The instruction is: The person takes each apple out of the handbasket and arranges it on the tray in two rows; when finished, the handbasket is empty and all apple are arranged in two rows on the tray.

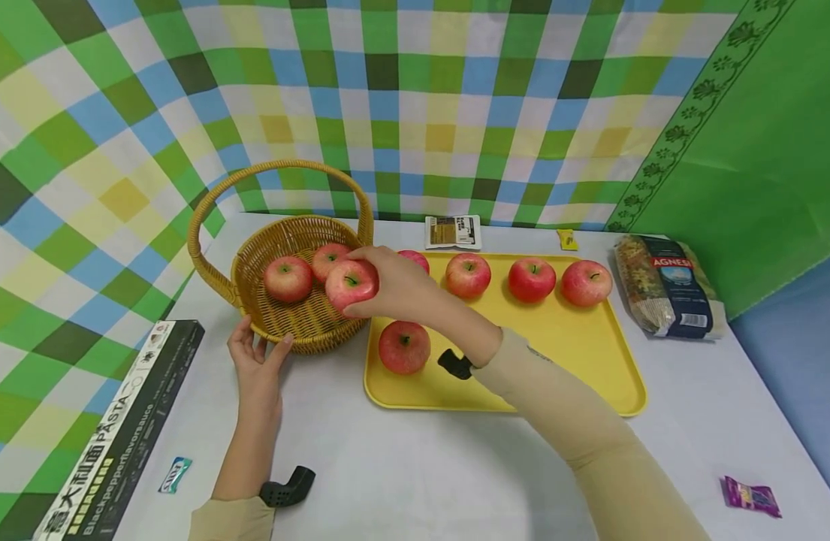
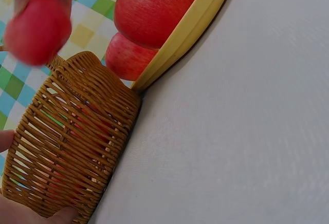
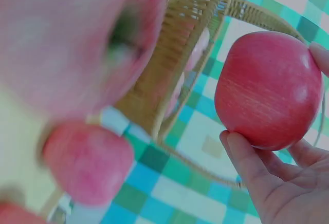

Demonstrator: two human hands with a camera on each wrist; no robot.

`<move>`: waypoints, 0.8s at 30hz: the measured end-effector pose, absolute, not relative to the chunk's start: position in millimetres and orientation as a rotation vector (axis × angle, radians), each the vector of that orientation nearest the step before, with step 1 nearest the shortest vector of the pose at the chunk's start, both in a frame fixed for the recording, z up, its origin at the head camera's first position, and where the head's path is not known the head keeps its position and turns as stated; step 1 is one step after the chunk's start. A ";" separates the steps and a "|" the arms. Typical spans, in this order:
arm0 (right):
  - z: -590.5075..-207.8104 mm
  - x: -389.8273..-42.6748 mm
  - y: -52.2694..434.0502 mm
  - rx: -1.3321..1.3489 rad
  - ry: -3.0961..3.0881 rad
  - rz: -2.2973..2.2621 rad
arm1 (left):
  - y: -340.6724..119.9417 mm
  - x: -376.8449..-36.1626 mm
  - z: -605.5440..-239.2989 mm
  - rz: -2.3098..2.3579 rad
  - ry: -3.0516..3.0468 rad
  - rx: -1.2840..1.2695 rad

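My right hand [image 1: 397, 285] grips an apple [image 1: 351, 282] over the basket's [image 1: 306, 330] near rim – two apples already lie inside it; my left hand [image 1: 258, 367], fingers straight, presses the basket's front wall

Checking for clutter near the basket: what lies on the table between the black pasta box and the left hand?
Nothing: in the head view, bare white table separates the pasta box from the left hand.

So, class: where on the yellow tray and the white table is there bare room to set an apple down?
Tray: bare front right, below the back row of apples. Table: bare in front, between both arms. Crowded: basket, with the right hand holding an apple over its rim.
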State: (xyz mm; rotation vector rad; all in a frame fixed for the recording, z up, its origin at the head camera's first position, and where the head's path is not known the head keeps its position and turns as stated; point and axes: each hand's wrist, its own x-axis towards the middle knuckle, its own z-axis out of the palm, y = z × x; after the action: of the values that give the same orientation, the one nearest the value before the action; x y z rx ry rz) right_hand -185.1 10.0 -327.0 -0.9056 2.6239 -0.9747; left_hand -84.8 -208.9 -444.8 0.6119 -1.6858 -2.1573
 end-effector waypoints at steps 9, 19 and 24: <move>-329.4 -165.2 100.7 -0.809 2.667 -1.125 | -207.5 -83.7 -445.8 -2.178 -1.670 0.609; -360.9 -149.9 160.8 -0.647 2.712 -1.013 | -205.8 -83.1 -444.9 -2.177 -1.657 0.582; -385.3 -150.9 171.8 -0.577 2.727 -0.954 | -205.5 -82.3 -442.0 -2.174 -1.656 0.570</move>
State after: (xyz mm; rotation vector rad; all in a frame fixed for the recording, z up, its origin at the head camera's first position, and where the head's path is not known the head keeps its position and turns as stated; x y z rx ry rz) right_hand -150.9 171.8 -385.3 -0.5771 2.7268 -0.9537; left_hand -82.3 -205.5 -442.0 0.5700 -1.6564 -2.1739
